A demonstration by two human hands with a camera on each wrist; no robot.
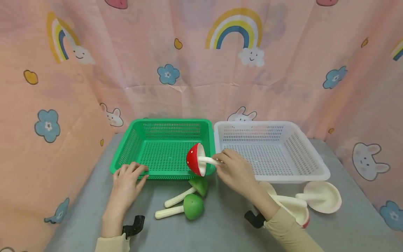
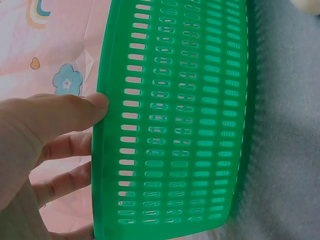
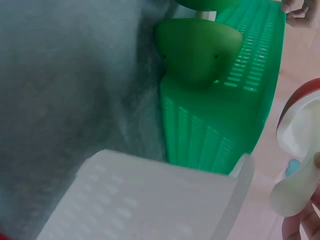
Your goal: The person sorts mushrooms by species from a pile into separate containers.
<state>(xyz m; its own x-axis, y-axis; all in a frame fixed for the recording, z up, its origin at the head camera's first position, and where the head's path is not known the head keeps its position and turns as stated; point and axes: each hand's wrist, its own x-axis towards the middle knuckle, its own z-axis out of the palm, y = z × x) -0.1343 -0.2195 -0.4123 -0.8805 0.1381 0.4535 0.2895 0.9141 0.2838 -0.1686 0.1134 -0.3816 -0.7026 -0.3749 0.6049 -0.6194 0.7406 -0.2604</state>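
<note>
A toy mushroom (image 1: pixel 196 159) with a white-spotted red cap is held by its pale stem in my right hand (image 1: pixel 237 174). It hangs sideways over the near right corner of the green basket (image 1: pixel 163 172). My left hand (image 1: pixel 125 185) grips that basket's near rim toward its left end, thumb on the rim and fingers behind it in the left wrist view. Two green-capped mushrooms, one nearer (image 1: pixel 193 207) and one against the basket (image 1: pixel 199 185), lie on the table in front. The right wrist view shows the red mushroom's stem (image 3: pixel 295 192) between my fingers.
Right of the green basket stands a white basket (image 1: pixel 292 178). In front of it, partly behind my right forearm, lie more pale-stemmed mushrooms, one upturned (image 1: pixel 327 201) and one with a red edge (image 1: pixel 299 213). A pink patterned curtain (image 1: pixel 189 98) encloses the grey table (image 1: pixel 220 231).
</note>
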